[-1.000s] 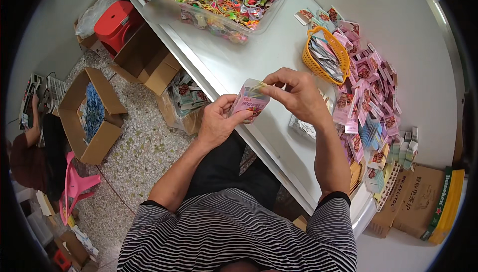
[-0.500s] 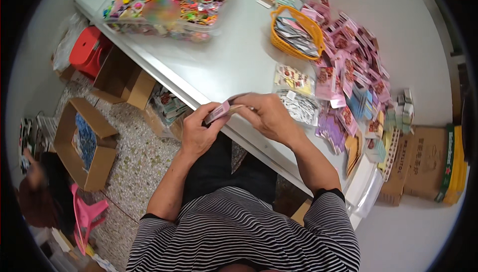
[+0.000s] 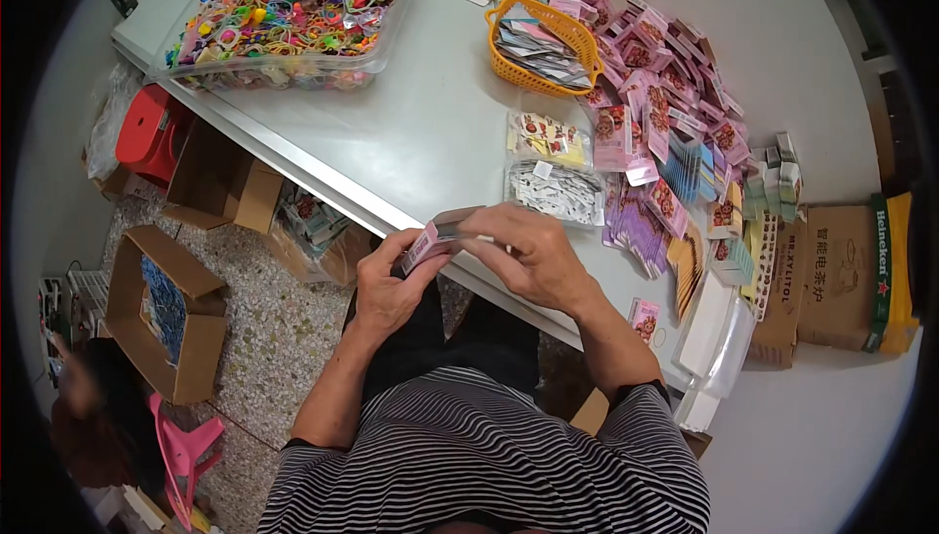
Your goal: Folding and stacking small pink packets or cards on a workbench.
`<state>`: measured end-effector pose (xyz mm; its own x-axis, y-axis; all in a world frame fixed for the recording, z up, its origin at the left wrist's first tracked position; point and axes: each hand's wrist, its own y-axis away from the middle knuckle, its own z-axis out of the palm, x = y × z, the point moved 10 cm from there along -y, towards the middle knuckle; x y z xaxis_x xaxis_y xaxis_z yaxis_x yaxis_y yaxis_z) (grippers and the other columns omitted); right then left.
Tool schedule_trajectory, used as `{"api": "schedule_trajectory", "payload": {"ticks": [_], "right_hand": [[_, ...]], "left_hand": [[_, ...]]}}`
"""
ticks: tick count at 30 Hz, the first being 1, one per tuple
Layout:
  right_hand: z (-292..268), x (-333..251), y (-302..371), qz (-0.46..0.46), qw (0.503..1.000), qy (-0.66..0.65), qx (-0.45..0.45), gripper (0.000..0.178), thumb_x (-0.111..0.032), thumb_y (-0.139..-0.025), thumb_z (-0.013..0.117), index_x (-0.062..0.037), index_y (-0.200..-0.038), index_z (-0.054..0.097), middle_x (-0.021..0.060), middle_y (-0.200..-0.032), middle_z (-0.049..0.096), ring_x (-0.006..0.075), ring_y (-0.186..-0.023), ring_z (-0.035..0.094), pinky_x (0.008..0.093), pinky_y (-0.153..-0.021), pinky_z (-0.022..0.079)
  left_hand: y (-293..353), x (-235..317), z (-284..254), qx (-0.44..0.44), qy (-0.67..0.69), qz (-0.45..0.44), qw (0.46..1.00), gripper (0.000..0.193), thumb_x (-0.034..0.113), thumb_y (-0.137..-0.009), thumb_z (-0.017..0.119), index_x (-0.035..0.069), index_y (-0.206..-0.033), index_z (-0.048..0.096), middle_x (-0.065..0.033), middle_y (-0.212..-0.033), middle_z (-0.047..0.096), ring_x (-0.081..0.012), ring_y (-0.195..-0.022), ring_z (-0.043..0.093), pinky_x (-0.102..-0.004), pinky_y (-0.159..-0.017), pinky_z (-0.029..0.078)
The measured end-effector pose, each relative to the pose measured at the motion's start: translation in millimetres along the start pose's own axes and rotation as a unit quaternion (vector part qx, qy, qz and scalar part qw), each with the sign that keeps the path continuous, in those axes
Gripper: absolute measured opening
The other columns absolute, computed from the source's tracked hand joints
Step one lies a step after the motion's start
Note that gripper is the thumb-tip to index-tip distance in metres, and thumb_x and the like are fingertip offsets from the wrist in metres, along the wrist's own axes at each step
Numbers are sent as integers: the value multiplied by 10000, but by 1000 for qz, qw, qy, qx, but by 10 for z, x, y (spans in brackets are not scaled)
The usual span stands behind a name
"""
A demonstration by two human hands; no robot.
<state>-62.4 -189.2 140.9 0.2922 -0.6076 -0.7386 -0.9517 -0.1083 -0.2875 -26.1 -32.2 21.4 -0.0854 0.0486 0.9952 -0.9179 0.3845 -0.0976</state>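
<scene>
My left hand (image 3: 384, 287) is closed around a small pink packet (image 3: 422, 247) held just past the table's near edge, above my lap. The packet is tilted, with its darker side toward the right. My right hand (image 3: 536, 256) is at the packet's right end, thumb and fingers curled together there. A pale edge shows at those fingertips; whether it is part of the packet or a separate piece, I cannot tell.
On the table (image 3: 430, 133) are a clear bin (image 3: 284, 74) of colourful hair ties, a yellow basket (image 3: 504, 69) of flat packets, clear bags (image 3: 556, 192) and a heap of pink packets (image 3: 665, 84). Cartons (image 3: 196, 338), a red stool (image 3: 147, 138) and a seated person (image 3: 108, 417) are at left.
The view has shifted, so the table's things sit further left. My right fingers have curled closer over the packet's end. A pink packet beside my right forearm now shows.
</scene>
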Motion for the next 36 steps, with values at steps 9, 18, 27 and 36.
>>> {"api": "schedule_trajectory", "payload": {"ticks": [9, 18, 27, 36], "right_hand": [[-722, 1026, 42, 61, 950, 300, -60, 314, -70, -890, 698, -104, -1202, 685, 129, -1157, 651, 332, -992, 672, 413, -829, 557], [-694, 1380, 28, 80, 953, 291, -24, 130, -127, -936, 664, -59, -1038, 708, 147, -962, 634, 347, -896, 644, 424, -799, 516], [-971, 1517, 298, 221, 969, -54, 97, 211, -187, -1009, 654, -2, -907, 654, -42, -799, 536, 53, -690, 477, 234, -599, 388], [-737, 509, 70, 43, 986, -33, 159, 110, -101, -994, 645, -10, -933, 654, -4, -798, 569, 84, -678, 502, 242, -608, 400]], "left_hand": [[-130, -123, 53, 2, 186, -51, 981, 368, -25, -912, 731, -84, -1237, 570, -158, -1126, 714, -168, -1010, 701, -281, -890, 576], [-68, -147, 94, -10, 155, -62, 986, 360, -23, -920, 720, -97, -1234, 560, -164, -1126, 711, -164, -1013, 700, -280, -897, 579], [-131, -126, 183, -17, 168, -69, 983, 364, -26, -924, 714, -99, -1245, 560, -166, -1129, 710, -167, -1001, 704, -280, -889, 586], [-154, -101, 477, -52, 181, -86, 978, 383, 16, -917, 743, -90, -1244, 575, -163, -1131, 715, -175, -1009, 711, -283, -887, 588]]}}
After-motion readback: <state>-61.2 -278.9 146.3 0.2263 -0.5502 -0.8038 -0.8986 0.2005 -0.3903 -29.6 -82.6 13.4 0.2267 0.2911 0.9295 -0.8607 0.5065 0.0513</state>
